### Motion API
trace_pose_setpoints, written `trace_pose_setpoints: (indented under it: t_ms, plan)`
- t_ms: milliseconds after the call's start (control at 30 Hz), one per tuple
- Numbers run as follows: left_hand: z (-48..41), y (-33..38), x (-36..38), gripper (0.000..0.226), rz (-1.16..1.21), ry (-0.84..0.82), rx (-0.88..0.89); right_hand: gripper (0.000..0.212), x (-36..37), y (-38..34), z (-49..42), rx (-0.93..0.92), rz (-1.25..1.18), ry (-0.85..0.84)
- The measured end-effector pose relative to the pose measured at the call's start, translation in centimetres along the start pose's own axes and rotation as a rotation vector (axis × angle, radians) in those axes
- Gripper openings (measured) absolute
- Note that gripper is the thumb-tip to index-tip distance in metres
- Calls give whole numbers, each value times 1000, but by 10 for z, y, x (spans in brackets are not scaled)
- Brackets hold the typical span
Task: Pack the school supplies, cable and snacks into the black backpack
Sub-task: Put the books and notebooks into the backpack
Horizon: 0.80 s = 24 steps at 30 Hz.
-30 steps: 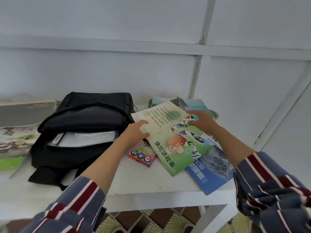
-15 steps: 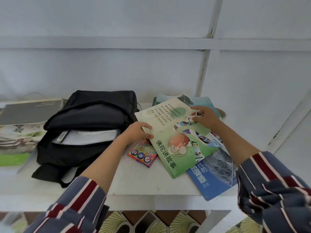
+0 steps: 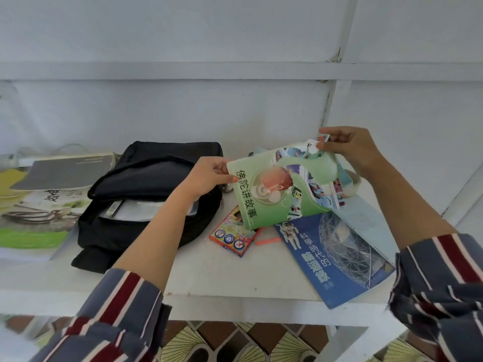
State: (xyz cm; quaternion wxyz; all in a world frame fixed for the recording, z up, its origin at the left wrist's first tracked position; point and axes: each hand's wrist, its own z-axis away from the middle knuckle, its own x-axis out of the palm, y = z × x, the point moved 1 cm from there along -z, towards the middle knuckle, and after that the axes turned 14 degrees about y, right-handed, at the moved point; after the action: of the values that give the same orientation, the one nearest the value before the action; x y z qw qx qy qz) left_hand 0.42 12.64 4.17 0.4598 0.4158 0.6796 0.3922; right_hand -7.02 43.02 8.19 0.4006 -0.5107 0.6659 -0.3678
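Left hand (image 3: 209, 176) pinches the near-left corner of the green book (image 3: 277, 189), thumb on the cover. Right hand (image 3: 350, 150) pinches the far corner, fingers curled. The two-corner hold likely keeps the limp cover from sagging on the way to the bag.

Book is raised and tilted, its lower edge over the crayon box (image 3: 232, 235) and the blue book (image 3: 334, 257) on the white shelf (image 3: 222, 273). A second thin booklet may be caught in the right-hand pinch; cannot tell.

Black backpack (image 3: 146, 184) lies just left, main compartment unzipped and gaping. White papers (image 3: 136, 211) sit inside.
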Motion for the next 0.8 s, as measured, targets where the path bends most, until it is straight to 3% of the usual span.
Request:
trace_pose_setpoints:
  t_ms: [133, 300, 467, 633, 800]
  plan:
    - [1, 7, -6, 20, 48, 131, 126, 27, -1, -17, 4, -190, 81, 34]
    - [0, 7, -12, 16, 275, 222, 78, 20, 12, -21, 12, -355, 186, 155]
    - [7, 14, -24, 38, 372, 274, 147, 17, 35, -34, 38, -221, -44, 73]
    - [10, 9, -56, 25, 288, 301, 173, 16, 73, -36, 62, -102, -180, 91]
    - [14, -20, -104, 31, 269, 225, 40, 10, 123, -40, 88, 10, -219, 107]
